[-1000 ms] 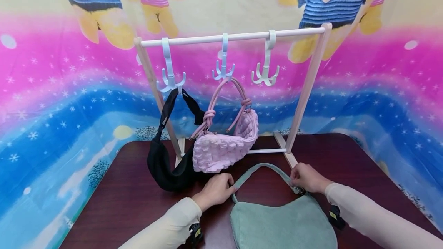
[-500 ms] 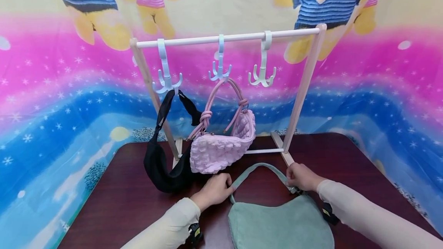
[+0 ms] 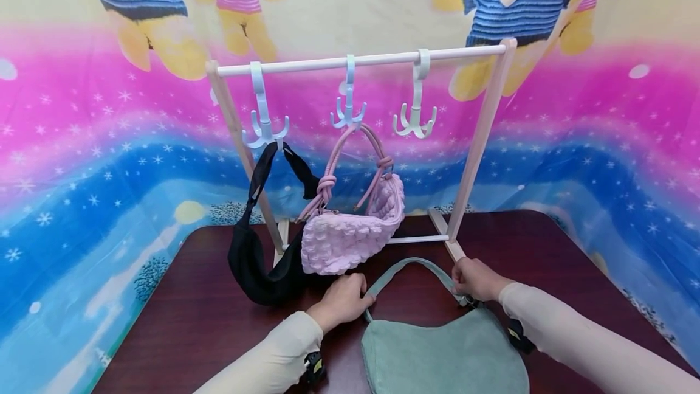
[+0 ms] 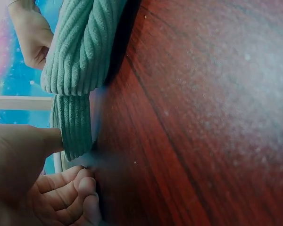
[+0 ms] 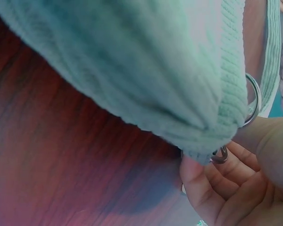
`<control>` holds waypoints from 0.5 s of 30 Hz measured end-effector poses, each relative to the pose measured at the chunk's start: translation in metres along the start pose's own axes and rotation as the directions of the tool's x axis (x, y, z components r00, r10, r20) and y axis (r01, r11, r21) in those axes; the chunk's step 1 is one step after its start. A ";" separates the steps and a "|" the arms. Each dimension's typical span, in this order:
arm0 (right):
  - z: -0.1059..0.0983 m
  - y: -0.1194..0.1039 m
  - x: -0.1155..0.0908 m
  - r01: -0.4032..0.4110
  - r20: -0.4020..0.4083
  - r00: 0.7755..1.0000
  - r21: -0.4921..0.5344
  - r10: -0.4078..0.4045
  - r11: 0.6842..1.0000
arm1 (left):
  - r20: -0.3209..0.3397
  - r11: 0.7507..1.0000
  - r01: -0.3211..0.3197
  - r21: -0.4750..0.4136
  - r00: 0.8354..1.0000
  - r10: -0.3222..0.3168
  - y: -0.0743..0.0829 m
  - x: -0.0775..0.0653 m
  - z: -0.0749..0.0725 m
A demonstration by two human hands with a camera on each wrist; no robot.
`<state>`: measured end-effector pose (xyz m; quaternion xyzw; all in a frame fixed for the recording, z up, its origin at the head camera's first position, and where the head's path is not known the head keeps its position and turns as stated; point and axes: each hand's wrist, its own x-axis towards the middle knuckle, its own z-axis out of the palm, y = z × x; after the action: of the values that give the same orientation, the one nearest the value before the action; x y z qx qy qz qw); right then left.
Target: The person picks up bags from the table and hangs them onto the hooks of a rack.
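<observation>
A sage-green corduroy shoulder bag (image 3: 443, 351) lies at the front of the table, its strap (image 3: 415, 262) arching toward the rack. My left hand (image 3: 341, 301) holds the strap near its left end; the left wrist view has the thumb behind the ribbed band (image 4: 75, 125) and curled fingers just below. At the strap's right end, my right hand (image 3: 478, 278) pinches it beside the metal fittings. A metal ring (image 5: 260, 96) shows close to that hand in the right wrist view. Parts of the right fingertips are hidden behind the bag's corner.
Beyond the hands stands a wooden rack (image 3: 478, 138) with three hooks on its bar. A black bag (image 3: 248, 260) hangs from the left hook, a pink puffy bag (image 3: 350, 239) from the middle one. The right hook (image 3: 417, 108) carries nothing. A printed cloth surrounds the dark table (image 3: 180, 321).
The head view has shifted slightly, so the rack and bags appear a little further left. Both hands keep their hold on the strap; the left wrist has edged slightly right.
</observation>
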<state>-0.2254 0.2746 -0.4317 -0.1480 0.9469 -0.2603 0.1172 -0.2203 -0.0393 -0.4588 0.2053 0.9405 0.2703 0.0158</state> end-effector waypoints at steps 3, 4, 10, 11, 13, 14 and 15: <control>0.000 -0.001 0.000 0.008 -0.001 1.000 -0.002 -0.008 1.000 | -0.014 0.999 0.017 0.027 1.000 -0.016 -0.001 0.000 0.001; 0.000 0.000 0.000 0.007 -0.002 1.000 -0.001 -0.007 1.000 | -0.017 0.999 0.018 0.032 1.000 -0.018 -0.001 0.000 0.002; 0.001 0.003 0.002 -0.002 -0.008 1.000 0.001 0.002 1.000 | -0.017 0.999 0.016 0.039 1.000 -0.015 -0.002 0.001 0.003; 0.001 0.004 0.002 0.000 -0.007 1.000 0.000 0.000 1.000 | -0.018 0.999 0.013 0.042 1.000 -0.012 -0.002 0.001 0.004; 0.001 0.005 0.002 0.008 -0.004 1.000 0.001 -0.008 1.000 | -0.024 0.999 0.008 0.050 1.000 -0.006 -0.002 0.002 0.005; 0.001 0.005 0.002 0.007 -0.002 1.000 0.001 -0.007 1.000 | -0.031 0.998 0.000 0.057 1.000 0.001 -0.003 0.002 0.005; 0.001 0.005 0.002 0.005 0.000 1.000 0.004 -0.005 1.000 | -0.037 0.998 -0.008 0.066 0.999 0.011 -0.003 0.002 0.006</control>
<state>-0.2278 0.2776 -0.4360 -0.1499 0.9461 -0.2624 0.1167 -0.2225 -0.0377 -0.4653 0.2051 0.9480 0.2432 -0.0096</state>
